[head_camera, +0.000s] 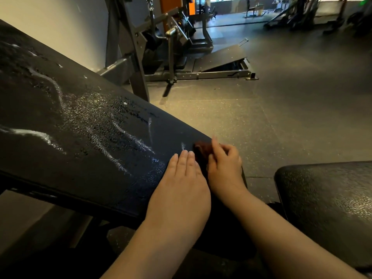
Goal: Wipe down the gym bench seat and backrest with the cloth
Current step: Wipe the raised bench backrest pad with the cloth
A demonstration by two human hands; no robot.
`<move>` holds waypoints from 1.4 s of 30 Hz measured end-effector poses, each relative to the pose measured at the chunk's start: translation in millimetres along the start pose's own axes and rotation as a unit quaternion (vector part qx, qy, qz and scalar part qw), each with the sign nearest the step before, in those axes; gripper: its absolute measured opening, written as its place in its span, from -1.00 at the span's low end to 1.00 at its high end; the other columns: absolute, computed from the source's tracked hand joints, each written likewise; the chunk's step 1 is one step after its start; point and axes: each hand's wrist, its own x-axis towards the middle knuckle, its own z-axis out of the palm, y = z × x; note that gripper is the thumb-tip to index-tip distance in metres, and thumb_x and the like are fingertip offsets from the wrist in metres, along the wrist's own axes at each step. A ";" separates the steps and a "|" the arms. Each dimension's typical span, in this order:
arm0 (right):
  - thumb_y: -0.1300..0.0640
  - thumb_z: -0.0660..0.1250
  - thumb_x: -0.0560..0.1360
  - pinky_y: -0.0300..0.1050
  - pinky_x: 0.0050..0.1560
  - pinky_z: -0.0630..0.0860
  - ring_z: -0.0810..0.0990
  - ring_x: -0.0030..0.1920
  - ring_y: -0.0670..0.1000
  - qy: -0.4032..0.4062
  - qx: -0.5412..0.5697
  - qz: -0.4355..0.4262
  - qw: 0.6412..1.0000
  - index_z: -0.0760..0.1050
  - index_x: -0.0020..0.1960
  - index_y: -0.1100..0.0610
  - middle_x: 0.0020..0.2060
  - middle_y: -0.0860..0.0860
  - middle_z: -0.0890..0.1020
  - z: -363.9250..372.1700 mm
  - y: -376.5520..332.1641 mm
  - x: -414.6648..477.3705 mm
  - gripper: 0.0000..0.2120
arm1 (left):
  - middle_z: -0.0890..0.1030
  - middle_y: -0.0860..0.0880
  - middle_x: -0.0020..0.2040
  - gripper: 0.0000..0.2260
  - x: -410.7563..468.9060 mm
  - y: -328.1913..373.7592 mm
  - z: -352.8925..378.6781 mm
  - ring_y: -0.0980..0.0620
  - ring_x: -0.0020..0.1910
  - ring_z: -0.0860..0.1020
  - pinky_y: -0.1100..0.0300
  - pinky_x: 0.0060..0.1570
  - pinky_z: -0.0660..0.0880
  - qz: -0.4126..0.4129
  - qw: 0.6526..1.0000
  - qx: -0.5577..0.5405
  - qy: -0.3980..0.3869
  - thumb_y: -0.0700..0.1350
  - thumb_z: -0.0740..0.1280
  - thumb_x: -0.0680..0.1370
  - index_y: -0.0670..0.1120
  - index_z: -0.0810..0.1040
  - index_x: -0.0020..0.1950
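- The black backrest [80,121] is seen running at a slant from upper left down toward the middle, and it's covered in wet streaks and droplets pretty much all over.
- The left hand [181,182] is laid flat on the pad near its lower end, fingers straight and kept together, nothing held.
- The cloth [202,150], dark reddish-brown, is bunched up right at the pad's far edge, close to the lower corner. It's gripped by the right hand [223,166] with curled fingers. The 2 hands are just beside each other.
- Loads of wet pad is open up-slope of the hands; down-slope, the pad's end is reached almost at once.
- The seat [326,198] is found at lower right, apart from the backrest, with a strip of floor [281,117] seen between them.
- Past the far edge, open speckled floor is seen, then a grey machine [171,47] with a sloped foot plate [221,57], well apart from the bench.
- A pale wall [50,21] is seen behind the pad's upper end.
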 end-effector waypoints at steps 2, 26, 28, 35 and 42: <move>0.10 0.17 0.67 0.01 0.43 0.31 0.29 0.34 -0.06 -0.018 0.022 -0.052 0.998 0.22 0.57 -0.14 0.38 -0.10 0.32 -4.7 -2.1 -16.6 -0.51 | -0.24 -0.31 0.60 -0.48 -2.3 0.4 -0.7 -0.23 0.60 -0.26 -0.17 0.56 -0.21 0.002 1.000 -0.009 0.003 -0.10 -0.15 0.69 -0.30 -0.23 0.58; 0.19 0.27 0.62 0.02 0.29 0.49 0.49 0.21 0.03 -0.010 0.097 -0.095 0.991 0.56 0.36 -0.04 0.15 -0.01 0.49 -1.7 14.9 7.6 -0.65 | 0.45 -0.38 0.38 -0.53 4.5 2.2 9.6 -0.36 0.41 0.42 -0.26 0.39 0.29 0.006 0.997 -0.072 0.040 -0.13 0.04 0.58 -0.36 0.52 0.33; 0.18 0.23 0.64 0.09 0.32 0.45 0.46 0.25 0.08 -0.002 0.061 -0.077 0.995 0.53 0.39 -0.02 0.20 0.00 0.51 1.3 9.3 10.6 -0.64 | 0.23 -0.34 0.54 -0.53 0.7 3.0 6.2 -0.30 0.56 0.18 -0.21 0.52 0.06 0.003 0.998 -0.032 0.058 -0.11 -0.04 0.67 -0.31 0.29 0.51; 0.12 0.24 0.65 -0.09 0.29 0.46 0.46 0.24 -0.04 -0.056 0.112 -0.163 0.979 0.47 0.39 -0.21 0.17 -0.23 0.46 -17.4 13.0 -40.7 -0.63 | -0.12 -0.30 0.61 -0.46 -1.1 3.2 4.5 -0.26 0.60 -0.17 -0.16 0.56 -0.23 0.013 0.998 -0.021 0.052 -0.07 -0.06 0.71 -0.31 -0.19 0.56; 0.24 0.15 0.67 0.02 0.52 0.26 0.36 0.46 0.01 -0.065 0.081 -0.074 0.992 0.42 0.49 0.07 0.45 -0.02 0.43 -0.5 3.2 21.1 -0.59 | -0.10 -0.26 0.63 -0.50 -3.0 1.0 8.4 -0.19 0.62 -0.15 -0.11 0.57 -0.20 -0.003 0.997 -0.047 0.061 -0.08 -0.13 0.71 -0.28 -0.08 0.60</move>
